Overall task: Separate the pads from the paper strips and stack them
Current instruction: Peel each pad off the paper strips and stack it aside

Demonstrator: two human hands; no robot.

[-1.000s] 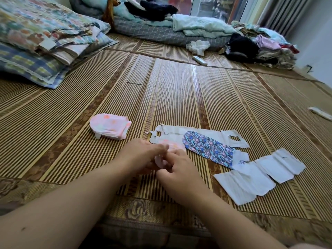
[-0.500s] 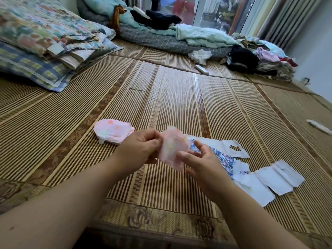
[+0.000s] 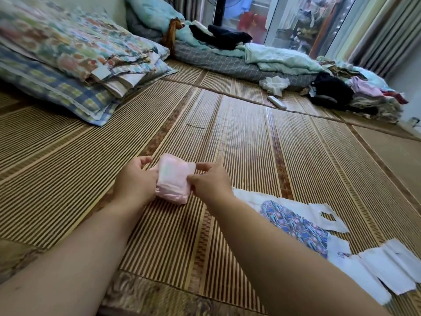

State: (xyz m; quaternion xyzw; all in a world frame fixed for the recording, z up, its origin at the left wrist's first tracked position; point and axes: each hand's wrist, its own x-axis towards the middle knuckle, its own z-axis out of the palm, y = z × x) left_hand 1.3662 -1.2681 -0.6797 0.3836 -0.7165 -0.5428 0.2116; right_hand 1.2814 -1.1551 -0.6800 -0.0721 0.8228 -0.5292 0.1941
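both hands hold one pink pad low over the woven floor mat, roughly at the centre of the view. the left hand grips its left edge, thumb and fingers closed on the upper corner; the right hand pinches the right edge, its fingers clenched on the top right corner. the pad is folded, and its long axis runs away from the person, tilted slightly to the left, so the two hands face each other across its short width.

what looks like another pink layer shows beneath it, by the left hand, so this may already be the pile; whether the held pad touches it i cannot tell. if so, the pile lies straight below the fingers, and the move is a short drop, keeping the long axis lined up with the layer underneath. neither hand is nearer; both sit level at the pad's sides.

the peeled paper strips lie well apart to the right, beside a patterned pad still flat on its white backing, nearer the right hand.
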